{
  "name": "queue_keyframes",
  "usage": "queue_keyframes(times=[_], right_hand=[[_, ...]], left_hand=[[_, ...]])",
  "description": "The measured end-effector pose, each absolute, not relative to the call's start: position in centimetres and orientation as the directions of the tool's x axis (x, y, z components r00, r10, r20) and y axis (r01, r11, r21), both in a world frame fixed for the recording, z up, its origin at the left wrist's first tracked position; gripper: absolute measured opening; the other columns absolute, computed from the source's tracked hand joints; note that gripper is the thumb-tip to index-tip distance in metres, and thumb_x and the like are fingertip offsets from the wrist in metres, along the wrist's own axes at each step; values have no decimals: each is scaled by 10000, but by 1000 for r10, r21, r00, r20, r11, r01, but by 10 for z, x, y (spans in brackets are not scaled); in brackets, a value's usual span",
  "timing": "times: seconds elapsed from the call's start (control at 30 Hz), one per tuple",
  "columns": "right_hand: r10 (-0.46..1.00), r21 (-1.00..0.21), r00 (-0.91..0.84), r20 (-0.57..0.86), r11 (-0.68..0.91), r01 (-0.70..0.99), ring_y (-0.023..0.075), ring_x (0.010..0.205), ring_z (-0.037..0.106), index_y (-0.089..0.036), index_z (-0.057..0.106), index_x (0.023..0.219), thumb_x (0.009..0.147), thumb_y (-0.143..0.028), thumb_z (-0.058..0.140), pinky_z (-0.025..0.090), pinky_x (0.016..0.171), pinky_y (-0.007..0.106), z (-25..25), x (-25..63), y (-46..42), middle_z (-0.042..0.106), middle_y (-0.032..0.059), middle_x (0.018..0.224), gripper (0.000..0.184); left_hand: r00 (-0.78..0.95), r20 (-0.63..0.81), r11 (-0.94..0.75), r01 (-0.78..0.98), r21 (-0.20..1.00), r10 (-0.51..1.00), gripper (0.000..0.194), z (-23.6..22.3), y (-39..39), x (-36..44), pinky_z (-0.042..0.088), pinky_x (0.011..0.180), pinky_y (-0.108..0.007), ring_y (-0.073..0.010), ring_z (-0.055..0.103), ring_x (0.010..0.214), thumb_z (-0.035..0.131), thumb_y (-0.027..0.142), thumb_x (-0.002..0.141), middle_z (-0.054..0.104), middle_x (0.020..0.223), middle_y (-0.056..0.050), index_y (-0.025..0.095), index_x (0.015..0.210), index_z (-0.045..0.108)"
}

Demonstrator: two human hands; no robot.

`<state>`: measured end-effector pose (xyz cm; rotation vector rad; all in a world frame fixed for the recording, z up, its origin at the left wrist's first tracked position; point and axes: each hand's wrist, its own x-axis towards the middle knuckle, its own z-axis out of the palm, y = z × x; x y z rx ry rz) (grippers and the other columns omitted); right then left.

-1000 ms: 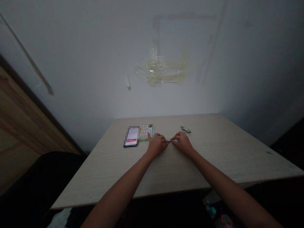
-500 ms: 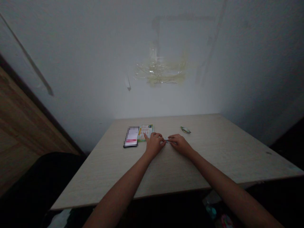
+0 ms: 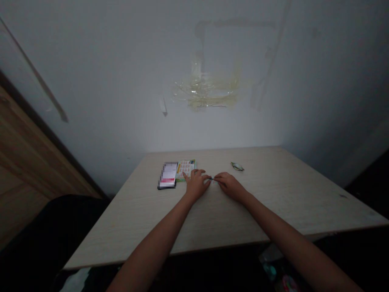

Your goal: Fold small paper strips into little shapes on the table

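Observation:
Close together over the table [image 3: 146, 219], my left hand [image 3: 197, 183] and my right hand [image 3: 229, 184] pinch a small, thin, dark bluish piece [image 3: 212, 179] from its two sides. Fingers cover most of it, and its kind is too small to make out. The left hand's outer fingers lie at the edge of a printed leaflet [image 3: 185, 167] with rows of small pictures. Beyond the right hand rests a small green and white folded packet [image 3: 237, 166], apart from the fingers.
Left of the leaflet lies a phone [image 3: 167, 175] with a lit, blurred screen. A pale wall [image 3: 121, 121] with yellowed tape [image 3: 212, 95] rises behind the table. At the left are a wooden panel [image 3: 24, 162] and a dark shape [image 3: 60, 227]. Below the front edge sit dim coloured items [image 3: 270, 271].
Both hands have shifted only slightly, and the small piece between the fingertips has turned a little. The leaflet, phone and packet stay in place.

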<state>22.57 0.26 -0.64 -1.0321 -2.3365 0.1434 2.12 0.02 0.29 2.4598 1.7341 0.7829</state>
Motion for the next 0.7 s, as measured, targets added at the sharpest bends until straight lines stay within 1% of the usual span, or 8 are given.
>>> queue_keyframes(times=[0.2, 0.33, 0.43, 0.53, 0.7], right_hand=[[712, -292, -535, 456, 687, 666, 209, 1085, 609, -166, 695, 1161, 902, -108, 481, 456, 1009, 392, -6, 226, 3, 704, 99, 1127, 342], [705, -289, -542, 457, 694, 659, 205, 1105, 614, -189, 691, 1178, 901, -113, 485, 449, 1022, 400, -11, 229, 8, 708, 87, 1150, 354], [688, -283, -558, 464, 712, 643, 205, 1118, 612, -188, 694, 1179, 889, -94, 487, 450, 1025, 401, -15, 233, 13, 710, 80, 1163, 369], [664, -271, -574, 479, 734, 623, 207, 1119, 612, -203, 703, 1166, 877, -89, 500, 445, 1034, 410, -18, 235, 18, 710, 69, 1171, 371], [668, -266, -570, 479, 729, 631, 208, 1110, 613, -220, 701, 1170, 873, -89, 501, 456, 1015, 408, -17, 234, 17, 707, 65, 1170, 381]], left_hand=[[346, 397, -477, 825, 303, 850, 189, 10, -4, 18, -39, 1124, -728, -285, 412, 1318, 603, 328, 893, 661, 1261, -11, 347, 1034, 727], [491, 410, -611, 754, 242, 769, 188, 12, -8, 13, -107, 1153, -662, -260, 457, 1313, 570, 288, 902, 725, 1144, -14, 313, 1004, 726], [598, 430, -705, 694, 145, 677, 220, 11, -10, 8, -166, 1140, -650, -253, 466, 1328, 535, 268, 915, 741, 1110, -4, 308, 1056, 699], [660, 429, -751, 657, 69, 617, 236, 10, -9, 5, -152, 1141, -659, -255, 464, 1338, 500, 258, 932, 741, 1108, -1, 297, 1089, 671], [668, 409, -743, 668, 36, 621, 269, 10, -10, 1, -110, 1151, -668, -245, 499, 1299, 476, 234, 933, 723, 1146, -6, 296, 1153, 617]])
